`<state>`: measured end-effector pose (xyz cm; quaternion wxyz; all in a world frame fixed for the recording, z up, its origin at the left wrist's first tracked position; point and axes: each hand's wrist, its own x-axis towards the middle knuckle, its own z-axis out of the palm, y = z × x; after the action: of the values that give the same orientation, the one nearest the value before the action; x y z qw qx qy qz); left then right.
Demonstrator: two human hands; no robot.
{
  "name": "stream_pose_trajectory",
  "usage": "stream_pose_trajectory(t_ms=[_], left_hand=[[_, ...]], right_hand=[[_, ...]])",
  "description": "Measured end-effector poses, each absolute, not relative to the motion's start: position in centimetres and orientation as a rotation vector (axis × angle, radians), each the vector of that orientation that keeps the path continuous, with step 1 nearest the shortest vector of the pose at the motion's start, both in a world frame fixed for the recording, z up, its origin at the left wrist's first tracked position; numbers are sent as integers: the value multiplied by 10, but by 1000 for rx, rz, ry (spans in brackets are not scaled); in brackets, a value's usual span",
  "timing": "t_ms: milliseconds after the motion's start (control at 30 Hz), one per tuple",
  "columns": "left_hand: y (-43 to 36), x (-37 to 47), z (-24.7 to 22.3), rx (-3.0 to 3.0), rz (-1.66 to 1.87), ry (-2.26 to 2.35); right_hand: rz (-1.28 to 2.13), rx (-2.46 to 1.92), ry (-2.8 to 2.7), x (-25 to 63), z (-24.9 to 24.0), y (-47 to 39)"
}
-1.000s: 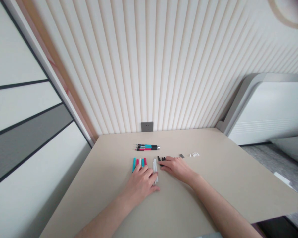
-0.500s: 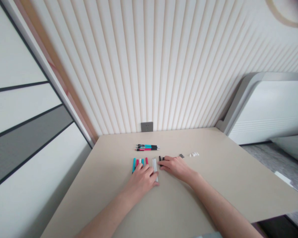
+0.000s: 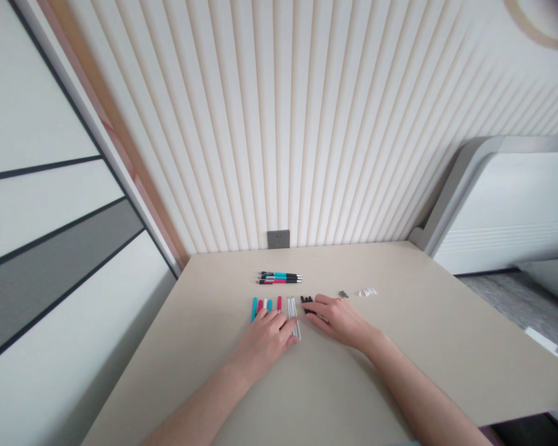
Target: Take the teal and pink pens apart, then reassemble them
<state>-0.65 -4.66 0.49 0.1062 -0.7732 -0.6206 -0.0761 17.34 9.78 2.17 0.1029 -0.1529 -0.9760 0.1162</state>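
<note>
My left hand [image 3: 270,334] lies palm down with its fingers spread over the near ends of a row of coloured pen barrels [image 3: 254,307]. Its thumb is by the lower end of several slim white rods [image 3: 292,306]; contact there is hard to make out. My right hand [image 3: 337,317] has its index finger and thumb around several short black pen parts [image 3: 305,300], just right of the rods. The lower parts of the black pieces are partly hidden by those fingers. A pink barrel [image 3: 279,303] stands slightly apart, left of the rods.
Three assembled mechanical pencils [image 3: 279,277] lie stacked side by side farther back. To the right are small dark metallic pieces [image 3: 343,294] and small white pieces [image 3: 367,292]. A wall socket [image 3: 278,239] is behind the beige table [image 3: 204,291].
My right hand has shifted slightly at the black parts, and more of them now show side by side. My left hand stays over the barrels. The whole view has moved a little.
</note>
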Motion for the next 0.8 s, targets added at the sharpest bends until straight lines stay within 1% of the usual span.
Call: stream_pose_trajectory(t_ms=[167,367,533,667,800], left_hand=[[-49,-7,0,-2252,-280,-1858],[-51,-8,8,-2232,-377,-1856],[-53,-8,12,-2190,-538,-1898],[-52,-8,9,-2236,-619,-1825],[-51,-8,6,-2207,-657,-1850]], right_hand=[[423,-407,-2832,176,25,88],[553,-373,-2775,171,16,85],[721,-292,-2729,169,14,80],[854,-263,-2668,165,11,74],[832,-317,-2625,162,5,74]])
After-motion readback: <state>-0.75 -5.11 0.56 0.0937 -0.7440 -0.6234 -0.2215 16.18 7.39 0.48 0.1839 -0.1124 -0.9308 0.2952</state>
